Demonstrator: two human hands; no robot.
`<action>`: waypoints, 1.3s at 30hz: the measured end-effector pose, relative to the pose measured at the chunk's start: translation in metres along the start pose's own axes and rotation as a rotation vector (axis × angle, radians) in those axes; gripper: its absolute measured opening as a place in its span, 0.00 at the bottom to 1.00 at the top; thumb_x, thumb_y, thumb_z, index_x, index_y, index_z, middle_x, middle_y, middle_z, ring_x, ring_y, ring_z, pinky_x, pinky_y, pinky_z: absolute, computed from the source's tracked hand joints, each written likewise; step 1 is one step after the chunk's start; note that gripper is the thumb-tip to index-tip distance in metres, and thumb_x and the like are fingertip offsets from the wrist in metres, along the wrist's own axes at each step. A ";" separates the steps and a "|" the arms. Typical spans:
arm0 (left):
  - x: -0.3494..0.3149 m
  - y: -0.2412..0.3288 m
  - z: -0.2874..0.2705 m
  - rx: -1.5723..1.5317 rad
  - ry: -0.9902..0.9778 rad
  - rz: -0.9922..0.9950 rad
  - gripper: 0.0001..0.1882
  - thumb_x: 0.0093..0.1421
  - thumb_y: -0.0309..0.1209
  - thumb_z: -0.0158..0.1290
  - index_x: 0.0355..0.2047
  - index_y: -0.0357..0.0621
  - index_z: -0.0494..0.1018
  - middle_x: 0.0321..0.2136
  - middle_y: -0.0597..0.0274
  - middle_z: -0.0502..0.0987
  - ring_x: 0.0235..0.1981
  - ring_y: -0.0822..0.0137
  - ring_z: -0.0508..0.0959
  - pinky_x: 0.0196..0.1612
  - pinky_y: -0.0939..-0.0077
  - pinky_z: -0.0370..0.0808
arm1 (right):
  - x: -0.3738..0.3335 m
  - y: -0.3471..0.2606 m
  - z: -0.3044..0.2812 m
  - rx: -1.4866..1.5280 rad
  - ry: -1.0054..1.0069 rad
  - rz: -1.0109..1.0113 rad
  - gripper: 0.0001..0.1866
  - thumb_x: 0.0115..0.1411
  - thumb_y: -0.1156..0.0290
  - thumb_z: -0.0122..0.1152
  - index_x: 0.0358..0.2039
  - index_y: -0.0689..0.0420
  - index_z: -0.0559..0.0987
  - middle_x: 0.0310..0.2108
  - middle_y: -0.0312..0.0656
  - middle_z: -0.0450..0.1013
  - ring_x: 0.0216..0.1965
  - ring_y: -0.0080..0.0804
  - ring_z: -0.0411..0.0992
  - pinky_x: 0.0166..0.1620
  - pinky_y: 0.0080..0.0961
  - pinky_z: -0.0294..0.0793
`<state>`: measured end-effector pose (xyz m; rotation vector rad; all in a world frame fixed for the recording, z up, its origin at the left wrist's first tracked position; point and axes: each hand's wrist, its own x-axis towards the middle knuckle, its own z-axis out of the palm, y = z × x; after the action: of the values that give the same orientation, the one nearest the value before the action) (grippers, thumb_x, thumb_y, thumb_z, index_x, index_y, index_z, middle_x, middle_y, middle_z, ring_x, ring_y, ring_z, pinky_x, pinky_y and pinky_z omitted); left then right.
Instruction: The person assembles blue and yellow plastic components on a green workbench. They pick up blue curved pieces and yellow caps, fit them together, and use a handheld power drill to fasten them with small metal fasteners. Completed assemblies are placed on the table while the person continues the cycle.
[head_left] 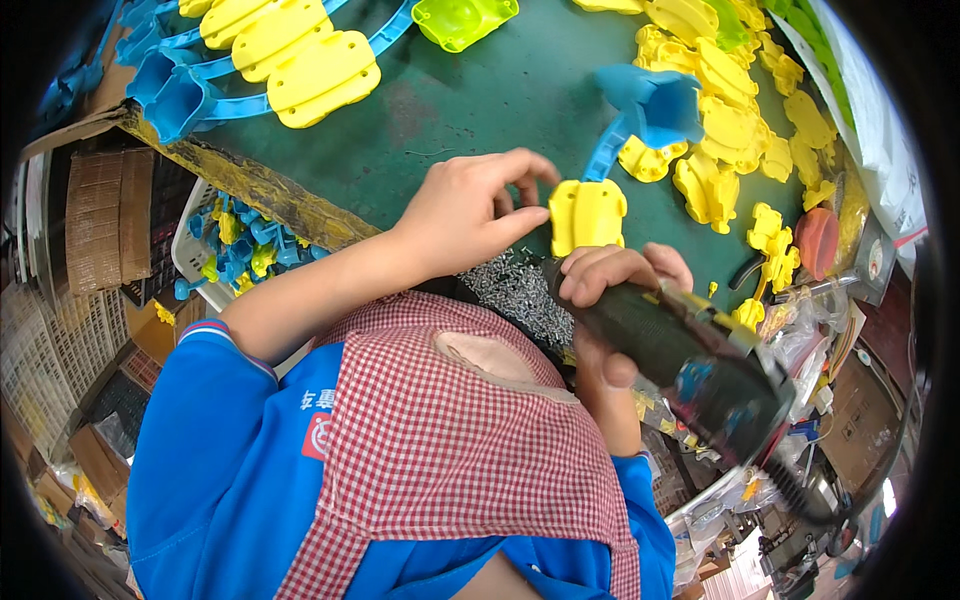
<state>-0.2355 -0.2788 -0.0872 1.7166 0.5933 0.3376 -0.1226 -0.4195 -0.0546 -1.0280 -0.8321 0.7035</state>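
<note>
A black powered screwdriver [655, 340] with a coiled cord is wrapped in my right hand [620, 275]; its front end is close to the lower edge of a yellow grip-shaped plastic piece [587, 218]. That piece lies on the green table, joined to a blue arm with a flared cup end [660, 105]. Beside the yellow piece's left edge is my left hand [475, 210], with bent fingers and the thumb apart from the index finger. Whether the fingertips touch the piece is unclear. Below them lies a heap of small metal screws [520, 300], partly covered by the screwdriver and my apron.
Joined blue-and-yellow pieces [325, 80] line the far left of the green table [420, 110]. A bright green part [463, 22] lies beside them. Loose yellow pieces [725, 130] are heaped at the right. A white crate [190, 245] of small parts stands below the worn left edge.
</note>
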 end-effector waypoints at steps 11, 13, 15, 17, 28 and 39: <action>-0.017 -0.002 0.009 0.465 -0.098 0.612 0.10 0.43 0.32 0.62 0.26 0.46 0.75 0.26 0.70 0.75 0.32 0.67 0.75 0.35 0.74 0.72 | 0.014 -0.036 -0.004 0.228 0.043 -0.150 0.52 0.44 0.35 0.64 0.62 0.52 0.56 0.25 0.40 0.71 0.26 0.34 0.70 0.35 0.35 0.69; -0.017 -0.001 0.009 0.483 -0.085 0.645 0.10 0.43 0.33 0.62 0.25 0.46 0.74 0.25 0.70 0.74 0.32 0.68 0.75 0.35 0.73 0.71 | 0.015 -0.039 -0.003 0.263 0.040 -0.174 0.52 0.44 0.35 0.64 0.62 0.53 0.56 0.25 0.40 0.71 0.26 0.34 0.70 0.35 0.35 0.69; -0.016 0.003 0.009 0.482 -0.076 0.652 0.10 0.43 0.34 0.61 0.25 0.47 0.73 0.25 0.70 0.73 0.32 0.68 0.75 0.36 0.73 0.71 | 0.015 -0.042 -0.004 0.306 0.016 -0.180 0.52 0.45 0.36 0.64 0.62 0.53 0.56 0.25 0.40 0.71 0.26 0.34 0.70 0.35 0.35 0.69; -0.011 0.010 0.010 0.593 -0.067 0.738 0.11 0.43 0.36 0.61 0.25 0.47 0.73 0.25 0.70 0.73 0.32 0.68 0.75 0.36 0.73 0.71 | 0.017 -0.042 -0.003 0.277 0.018 -0.180 0.52 0.45 0.36 0.64 0.62 0.53 0.56 0.25 0.40 0.71 0.26 0.34 0.70 0.35 0.35 0.69; 0.011 0.022 0.012 0.422 0.197 0.401 0.36 0.39 0.42 0.67 0.47 0.42 0.66 0.25 0.61 0.75 0.34 0.52 0.77 0.39 0.63 0.75 | 0.025 -0.031 0.001 -0.040 0.109 -0.463 0.50 0.50 0.35 0.58 0.64 0.54 0.53 0.27 0.43 0.70 0.26 0.36 0.70 0.35 0.38 0.72; 0.040 0.011 0.043 0.302 -0.150 -0.118 0.22 0.49 0.47 0.60 0.30 0.39 0.74 0.26 0.45 0.78 0.32 0.47 0.79 0.37 0.56 0.76 | 0.046 0.001 -0.015 -0.171 -0.044 -0.482 0.45 0.48 0.31 0.58 0.53 0.54 0.62 0.27 0.41 0.69 0.28 0.33 0.70 0.38 0.38 0.71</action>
<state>-0.1771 -0.2935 -0.0902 1.9654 0.6562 0.0349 -0.0865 -0.3878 -0.0473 -0.9157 -1.1429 0.2482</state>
